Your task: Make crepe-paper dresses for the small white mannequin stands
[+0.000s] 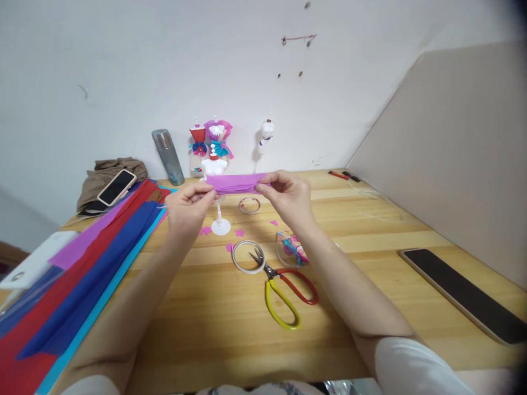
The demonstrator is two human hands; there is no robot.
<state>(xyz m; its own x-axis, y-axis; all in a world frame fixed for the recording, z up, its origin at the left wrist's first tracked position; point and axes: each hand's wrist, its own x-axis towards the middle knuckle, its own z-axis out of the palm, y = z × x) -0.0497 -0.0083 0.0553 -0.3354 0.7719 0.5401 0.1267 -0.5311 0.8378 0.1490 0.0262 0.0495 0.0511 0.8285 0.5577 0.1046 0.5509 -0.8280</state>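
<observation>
A folded strip of purple crepe paper point(236, 184) is stretched level between my two hands above the table. My left hand point(187, 206) pinches its left end, and my right hand point(288, 195) pinches the right end. Just behind the strip stands a small white mannequin point(221, 226), its middle hidden by the paper. Below lie scissors point(272, 274) with one yellow and one red handle, their blades over a white tape ring point(249, 257). Small pink paper cutouts point(239, 233) are scattered near the mannequin's base.
Long sheets of coloured paper point(94, 274) cover the left side. Dressed mini mannequins point(218, 134) and a flask point(168, 158) stand by the wall. A phone point(117, 187) lies at left, a dark tablet-like device point(465, 293) at right. A small bag of trimmings point(293, 249) is near my right forearm.
</observation>
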